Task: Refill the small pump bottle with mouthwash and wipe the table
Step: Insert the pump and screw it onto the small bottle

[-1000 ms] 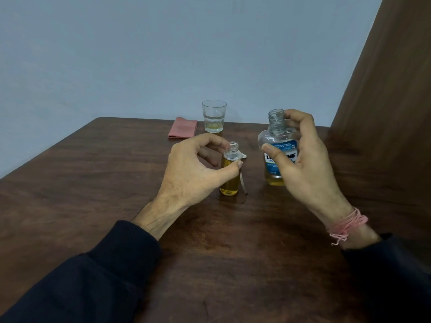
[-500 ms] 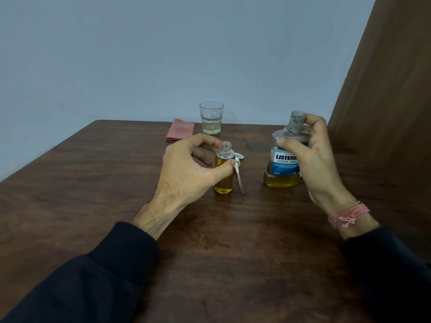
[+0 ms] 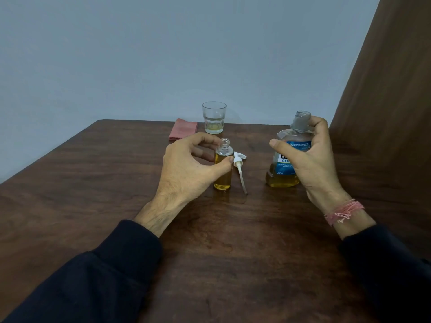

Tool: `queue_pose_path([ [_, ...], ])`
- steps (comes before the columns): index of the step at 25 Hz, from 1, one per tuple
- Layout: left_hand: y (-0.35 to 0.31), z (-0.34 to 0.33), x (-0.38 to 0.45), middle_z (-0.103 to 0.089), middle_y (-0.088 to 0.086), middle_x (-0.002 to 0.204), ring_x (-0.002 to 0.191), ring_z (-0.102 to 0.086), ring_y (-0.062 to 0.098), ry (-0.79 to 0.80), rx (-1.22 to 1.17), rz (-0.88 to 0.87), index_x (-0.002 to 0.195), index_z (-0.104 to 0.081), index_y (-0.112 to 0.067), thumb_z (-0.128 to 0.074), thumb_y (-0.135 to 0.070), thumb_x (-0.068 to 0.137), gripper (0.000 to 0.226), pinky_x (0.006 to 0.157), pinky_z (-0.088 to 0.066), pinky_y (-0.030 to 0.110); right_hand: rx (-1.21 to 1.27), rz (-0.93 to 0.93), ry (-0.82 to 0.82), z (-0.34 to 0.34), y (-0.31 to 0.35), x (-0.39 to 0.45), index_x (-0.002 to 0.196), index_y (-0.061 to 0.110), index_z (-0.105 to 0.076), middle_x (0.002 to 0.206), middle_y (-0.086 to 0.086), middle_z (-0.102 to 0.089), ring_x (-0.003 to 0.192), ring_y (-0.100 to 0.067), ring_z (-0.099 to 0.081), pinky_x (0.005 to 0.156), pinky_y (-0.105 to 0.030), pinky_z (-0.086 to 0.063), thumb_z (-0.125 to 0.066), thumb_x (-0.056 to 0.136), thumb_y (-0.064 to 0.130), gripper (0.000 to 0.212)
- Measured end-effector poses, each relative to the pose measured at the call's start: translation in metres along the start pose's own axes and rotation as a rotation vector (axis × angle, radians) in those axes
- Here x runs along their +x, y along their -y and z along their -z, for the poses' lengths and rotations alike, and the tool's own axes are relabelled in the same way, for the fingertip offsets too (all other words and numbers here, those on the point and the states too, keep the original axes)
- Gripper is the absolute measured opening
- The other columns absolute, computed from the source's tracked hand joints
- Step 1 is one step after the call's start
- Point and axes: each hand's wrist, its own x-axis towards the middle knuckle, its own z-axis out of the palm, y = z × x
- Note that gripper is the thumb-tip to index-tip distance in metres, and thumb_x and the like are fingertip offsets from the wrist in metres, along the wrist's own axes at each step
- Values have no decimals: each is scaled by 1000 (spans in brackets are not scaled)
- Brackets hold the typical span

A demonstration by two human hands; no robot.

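Your left hand [image 3: 186,166] holds the small pump bottle [image 3: 223,167] upright on the table [image 3: 93,183], thumb and fingers curled round its upper body. The neck is open and the amber fill reaches the shoulder. The pump head [image 3: 239,169], dip tube attached, lies on the wood just right of the bottle, near your thumb tip.

Your right hand [image 3: 310,164] is wrapped round the mouthwash bottle [image 3: 288,157], fingers at the uncapped neck, thumb across the label. It appears to stand upright on the table, well apart from the small bottle; only a shallow layer of liquid shows at its base.

Judgement: pouring looks complete. Step in hand is parking the large bottle before reassembly.

Next move calls for: release the mouthwash bottle, pick up the pump head, feed the tube straight down the narrow neck, screw it tight while the left hand steadies. Keep the small bottle vertical, since it is nearly full.

Wiping not yet done. The pink cloth [image 3: 183,131] lies folded at the far edge beside a glass [image 3: 214,117]. The wood below the small bottle looks glossy, possibly wet.
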Motion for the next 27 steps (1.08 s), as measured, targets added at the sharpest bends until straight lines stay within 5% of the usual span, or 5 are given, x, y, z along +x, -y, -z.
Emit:
queue_pose_path([
  [9, 7, -1, 0, -81, -29, 104, 94, -80, -4, 15, -1, 8, 114, -84, -39, -100, -48, 81, 38, 73, -61, 10, 9, -61, 26, -5, 5, -8, 139, 37, -49, 138, 12, -65, 123, -7, -69, 80, -8, -59, -96, 84, 28, 72],
  [16, 7, -1, 0, -74, -41, 117, 95, -80, -4, 45, -35, 16, 114, -81, -42, -100, -49, 81, 38, 73, -58, 6, -1, -10, 6, 0, 7, -10, 148, 31, -42, 148, 2, -59, 130, -11, -67, 104, -29, -60, -95, 80, 44, 87],
  [19, 6, 1, 0, -72, -44, 118, 98, -79, -6, 70, -38, 21, 110, -77, -49, -97, -57, 78, 39, 70, -59, 8, -109, 166, -165, 3, 12, -17, 146, 18, -46, 140, 1, -60, 128, -9, -65, 110, -41, -58, -88, 93, 46, 73],
  [22, 4, 1, 1, -73, -44, 117, 98, -79, -8, 94, -32, 29, 108, -75, -53, -89, -69, 70, 44, 71, -58, 9, -238, 472, -299, 2, 17, -24, 132, 6, -55, 129, -4, -60, 121, -24, -65, 98, -50, -58, -82, 99, 33, 51],
  [27, 9, -1, 3, -78, -37, 112, 96, -80, -7, 83, -33, 26, 115, -81, -43, -97, -61, 74, 49, 75, -61, 8, -357, 737, -150, -13, 23, -40, 112, 6, -64, 112, -1, -59, 96, -23, -62, 77, -41, -55, -79, 96, 11, 23],
])
